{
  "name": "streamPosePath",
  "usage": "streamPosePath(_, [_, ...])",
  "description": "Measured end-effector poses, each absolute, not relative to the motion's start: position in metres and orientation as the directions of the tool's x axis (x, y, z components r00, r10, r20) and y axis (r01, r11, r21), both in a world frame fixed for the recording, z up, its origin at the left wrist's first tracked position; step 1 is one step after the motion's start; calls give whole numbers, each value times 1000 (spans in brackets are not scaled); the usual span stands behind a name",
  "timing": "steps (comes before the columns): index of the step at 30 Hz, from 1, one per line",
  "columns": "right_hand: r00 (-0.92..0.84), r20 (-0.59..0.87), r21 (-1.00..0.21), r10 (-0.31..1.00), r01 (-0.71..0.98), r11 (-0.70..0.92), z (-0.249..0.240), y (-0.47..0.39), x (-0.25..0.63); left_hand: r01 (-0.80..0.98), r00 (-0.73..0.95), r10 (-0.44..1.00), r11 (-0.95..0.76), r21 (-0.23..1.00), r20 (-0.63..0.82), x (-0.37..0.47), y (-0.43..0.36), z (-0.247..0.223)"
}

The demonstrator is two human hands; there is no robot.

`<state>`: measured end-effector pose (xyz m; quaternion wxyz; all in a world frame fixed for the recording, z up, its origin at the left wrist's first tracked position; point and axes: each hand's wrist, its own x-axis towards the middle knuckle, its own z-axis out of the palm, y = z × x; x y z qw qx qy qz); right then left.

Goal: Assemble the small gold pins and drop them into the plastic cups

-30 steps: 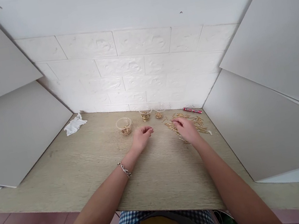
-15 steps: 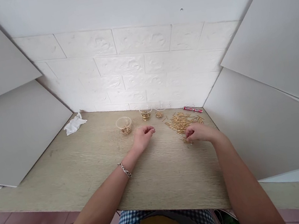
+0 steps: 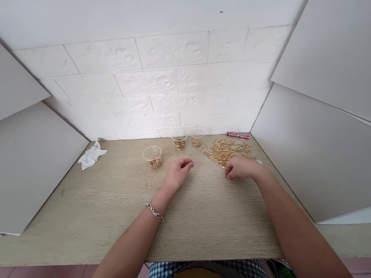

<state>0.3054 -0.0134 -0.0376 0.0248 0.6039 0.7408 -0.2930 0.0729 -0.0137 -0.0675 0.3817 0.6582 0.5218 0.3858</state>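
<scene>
A loose pile of thin gold pins (image 3: 226,149) lies on the wooden table (image 3: 111,205) at the back right. My right hand (image 3: 239,167) rests at the near edge of that pile, fingers curled and pinched together on the pins there. My left hand (image 3: 178,171) lies on the table in the middle, fingers loosely curled, a bracelet on its wrist. Whether it holds a pin is too small to tell. Three small clear cups with gold pieces stand behind it: one to the left (image 3: 153,156), one in the middle (image 3: 179,142), one to the right (image 3: 196,141).
A crumpled white cloth (image 3: 91,155) lies at the back left. A red and white pen-like object (image 3: 238,135) lies by the brick-pattern wall. White panels close in the table on the left (image 3: 14,164) and right (image 3: 320,153).
My right hand has drawn back from the middle of the pin pile to its near edge and curled its fingers. My left hand has hardly moved.
</scene>
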Motion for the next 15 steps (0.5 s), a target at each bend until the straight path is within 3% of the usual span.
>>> streamPosePath(4, [-292, -403, -381, 867, 915, 132, -40, -13, 302, 85, 168, 985, 19, 996, -33, 73, -14, -67])
streamPosePath(8, [-292, -351, -400, 890, 906, 139, -45, -11, 301, -265, 230, 955, 247, 932, -187, 69, -13, -67])
streamPosePath(15, [-273, -316, -443, 909, 890, 113, -53, -6, 302, -397, 380, 866, 470, 788, -325, 67, -16, -63])
